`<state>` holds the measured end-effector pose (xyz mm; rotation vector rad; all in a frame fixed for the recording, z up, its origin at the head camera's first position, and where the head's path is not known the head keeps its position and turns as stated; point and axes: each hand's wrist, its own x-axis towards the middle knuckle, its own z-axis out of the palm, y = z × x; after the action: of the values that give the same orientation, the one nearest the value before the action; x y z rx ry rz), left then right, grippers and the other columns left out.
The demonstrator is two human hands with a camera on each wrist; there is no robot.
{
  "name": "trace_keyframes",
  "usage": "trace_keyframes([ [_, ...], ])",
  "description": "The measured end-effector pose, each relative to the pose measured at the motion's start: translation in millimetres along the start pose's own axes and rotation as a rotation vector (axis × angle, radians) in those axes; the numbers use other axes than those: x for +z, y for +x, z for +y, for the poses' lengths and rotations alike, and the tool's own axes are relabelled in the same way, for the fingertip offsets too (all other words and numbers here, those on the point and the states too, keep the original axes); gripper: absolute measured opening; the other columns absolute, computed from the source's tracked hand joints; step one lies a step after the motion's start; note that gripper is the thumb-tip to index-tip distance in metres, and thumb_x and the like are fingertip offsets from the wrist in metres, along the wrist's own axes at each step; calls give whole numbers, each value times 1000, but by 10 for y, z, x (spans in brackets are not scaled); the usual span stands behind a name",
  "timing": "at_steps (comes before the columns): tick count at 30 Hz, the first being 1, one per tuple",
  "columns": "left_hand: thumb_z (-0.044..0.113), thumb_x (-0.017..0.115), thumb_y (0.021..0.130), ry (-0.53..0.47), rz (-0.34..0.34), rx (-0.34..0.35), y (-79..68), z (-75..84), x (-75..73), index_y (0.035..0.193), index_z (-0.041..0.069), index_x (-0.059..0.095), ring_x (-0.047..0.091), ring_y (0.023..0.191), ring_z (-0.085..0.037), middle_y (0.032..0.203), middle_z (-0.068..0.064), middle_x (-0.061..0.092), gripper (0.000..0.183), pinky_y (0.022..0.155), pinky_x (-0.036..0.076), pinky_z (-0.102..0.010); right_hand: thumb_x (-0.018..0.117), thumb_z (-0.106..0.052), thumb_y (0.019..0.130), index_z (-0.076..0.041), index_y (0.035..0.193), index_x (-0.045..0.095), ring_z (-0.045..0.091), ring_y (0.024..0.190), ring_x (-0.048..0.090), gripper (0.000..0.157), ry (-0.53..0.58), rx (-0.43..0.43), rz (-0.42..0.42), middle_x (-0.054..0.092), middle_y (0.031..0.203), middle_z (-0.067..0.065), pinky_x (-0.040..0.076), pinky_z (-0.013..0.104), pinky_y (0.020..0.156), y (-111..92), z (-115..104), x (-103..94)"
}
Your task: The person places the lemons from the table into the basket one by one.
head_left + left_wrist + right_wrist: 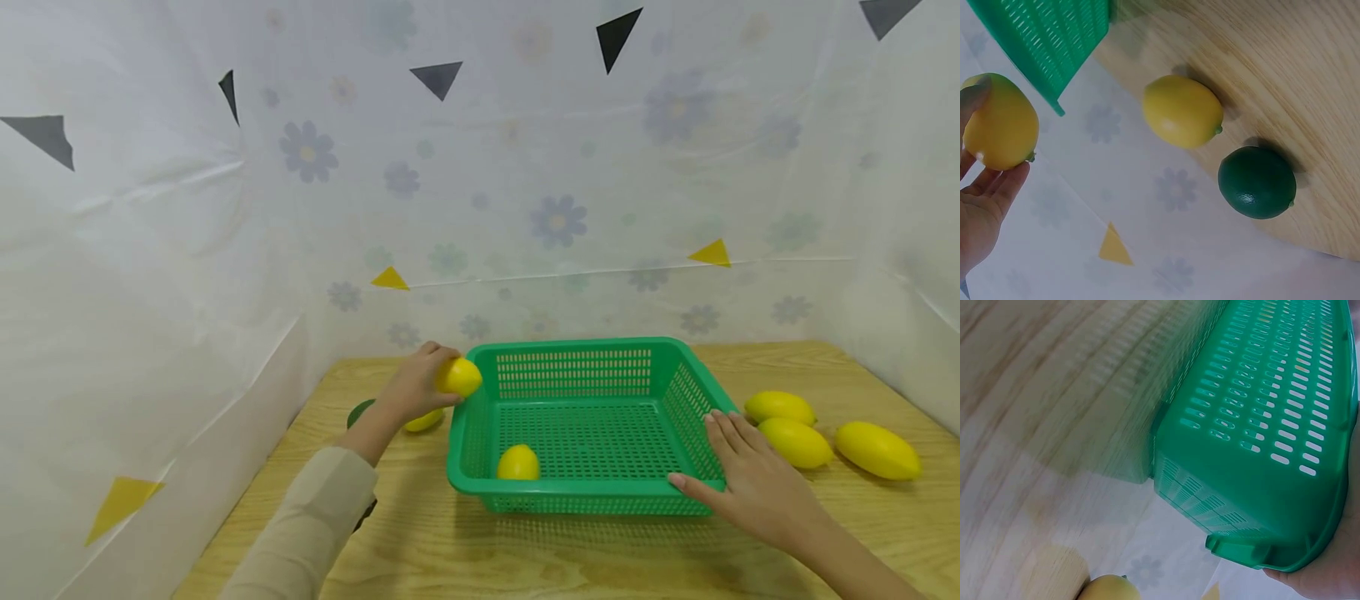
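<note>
My left hand grips a yellow lemon between thumb and fingers, level with the left rim of a green plastic basket. In the left wrist view this lemon shows a small green tip and hangs beside the basket's wall. Another lemon lies inside the basket, in the near left corner. My right hand rests on the basket's right rim near its front corner, fingers straight and thumb apart. Below the left hand, on the table, are a lemon and a dark green lemon-shaped fruit.
Three lemons sit right of the basket: one at the back, one in front of it and one farther right. The wooden table is bounded by pale flowered sheeting at the back and sides.
</note>
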<state>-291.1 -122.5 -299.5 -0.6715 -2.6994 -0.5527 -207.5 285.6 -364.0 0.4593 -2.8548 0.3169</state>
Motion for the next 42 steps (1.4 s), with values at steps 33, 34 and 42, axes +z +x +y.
trace_keyframes([
  [33, 18, 77, 76, -37, -42, 43, 157, 267, 207, 124, 2, 54, 56, 100, -29, 117, -15, 52, 56, 87, 51, -43, 50, -53, 89, 17, 139, 23, 51, 136, 14, 91, -11, 1, 4, 19, 145, 38, -3, 52, 116, -11, -13, -1],
  [34, 17, 77, 75, -38, -40, 46, 164, 276, 215, 124, 2, 54, 56, 101, -29, 117, -15, 53, 56, 87, 51, -44, 50, -53, 89, 17, 139, 23, 51, 136, 14, 91, -11, 1, 5, 19, 145, 38, -3, 52, 116, -10, -13, -2],
  [42, 20, 77, 76, -18, -78, 48, 196, 352, 299, 125, 4, 54, 56, 104, -29, 120, -14, 53, 57, 87, 51, -43, 51, -54, 89, 17, 139, 22, 51, 136, 13, 91, -8, 0, 6, 19, 145, 38, -3, 52, 116, -5, -4, -2],
])
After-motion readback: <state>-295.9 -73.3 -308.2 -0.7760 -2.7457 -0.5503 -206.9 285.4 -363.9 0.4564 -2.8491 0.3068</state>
